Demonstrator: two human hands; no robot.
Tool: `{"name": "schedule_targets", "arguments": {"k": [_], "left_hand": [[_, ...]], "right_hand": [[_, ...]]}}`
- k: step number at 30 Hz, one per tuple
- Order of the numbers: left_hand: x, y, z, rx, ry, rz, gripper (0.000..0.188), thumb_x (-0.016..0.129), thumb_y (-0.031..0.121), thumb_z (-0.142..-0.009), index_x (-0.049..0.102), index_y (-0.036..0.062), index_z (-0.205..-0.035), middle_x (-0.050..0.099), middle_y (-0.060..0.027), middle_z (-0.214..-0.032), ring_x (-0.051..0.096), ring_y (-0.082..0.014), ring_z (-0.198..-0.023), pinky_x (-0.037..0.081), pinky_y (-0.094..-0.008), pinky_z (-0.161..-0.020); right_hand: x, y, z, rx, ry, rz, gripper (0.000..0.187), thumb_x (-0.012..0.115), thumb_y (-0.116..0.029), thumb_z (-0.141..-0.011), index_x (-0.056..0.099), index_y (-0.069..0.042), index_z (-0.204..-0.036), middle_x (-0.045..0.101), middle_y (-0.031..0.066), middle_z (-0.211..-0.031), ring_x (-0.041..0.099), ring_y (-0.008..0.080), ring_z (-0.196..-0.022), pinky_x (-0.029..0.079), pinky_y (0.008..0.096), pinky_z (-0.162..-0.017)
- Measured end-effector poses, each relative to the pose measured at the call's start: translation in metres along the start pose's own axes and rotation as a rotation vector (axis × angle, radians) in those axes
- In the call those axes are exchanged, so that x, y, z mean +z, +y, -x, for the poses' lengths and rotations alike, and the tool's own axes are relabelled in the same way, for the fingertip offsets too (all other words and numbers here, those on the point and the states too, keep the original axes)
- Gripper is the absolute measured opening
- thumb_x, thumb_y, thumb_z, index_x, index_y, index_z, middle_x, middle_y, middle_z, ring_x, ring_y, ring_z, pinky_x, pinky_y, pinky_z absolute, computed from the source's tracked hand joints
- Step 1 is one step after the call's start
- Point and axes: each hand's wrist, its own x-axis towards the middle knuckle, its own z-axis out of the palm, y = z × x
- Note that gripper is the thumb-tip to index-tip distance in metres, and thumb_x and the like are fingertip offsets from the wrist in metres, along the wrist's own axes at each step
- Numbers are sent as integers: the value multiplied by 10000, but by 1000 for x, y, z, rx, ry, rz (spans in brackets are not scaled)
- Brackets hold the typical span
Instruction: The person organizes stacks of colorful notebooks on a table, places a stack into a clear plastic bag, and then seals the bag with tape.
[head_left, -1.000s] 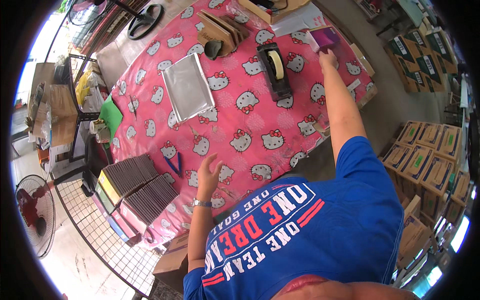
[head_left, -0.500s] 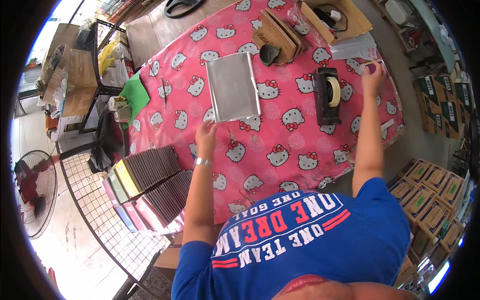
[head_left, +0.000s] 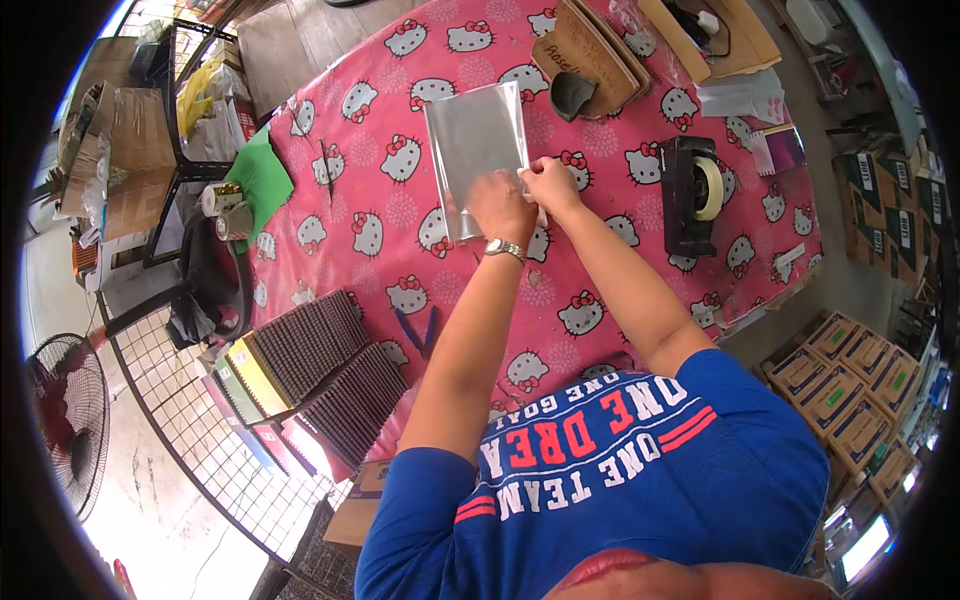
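A stack of clear, silvery plastic sleeves point(head_left: 470, 135) lies on the pink patterned table cover. My left hand point(head_left: 503, 212), with a metal-banded watch at its wrist, rests over the stack's lower right part; its fingers are smeared by motion. Beside it, my right hand point(head_left: 553, 188) pinches the right edge of the plastic. Farther right sits a black tape dispenser point(head_left: 676, 205) with a roll of pale tape. A small purple spiral notebook point(head_left: 783, 148) lies near the table's right edge.
Stacked spiral notebooks point(head_left: 300, 360) stand at the left, near a blue-handled tool point(head_left: 417, 328). A green sheet point(head_left: 265, 190) and tape rolls point(head_left: 222, 198) are at the far left. Brown boards point(head_left: 600, 60), a dark cup-like piece point(head_left: 572, 95) and an open cardboard box point(head_left: 735, 50) occupy the back.
My right hand has left the small notebook by the right edge and come to the plastic sleeves. My left hand has moved right and up onto the stack. The view has shifted slightly.
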Motion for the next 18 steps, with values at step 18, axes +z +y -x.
{"name": "schedule_targets", "arguments": {"k": [18], "left_hand": [[-77,-189,-16,-276,21,1332,185,576,109,-877,596,-31,-997,667,-104,-937,627,-155,-773,491,-274,-725]], "right_hand": [[-15,33,17,-12,-206,-351,203,628,-196,-834,667,-6,-892,664,118,-788,601,193,-715,450,320,-690]]}}
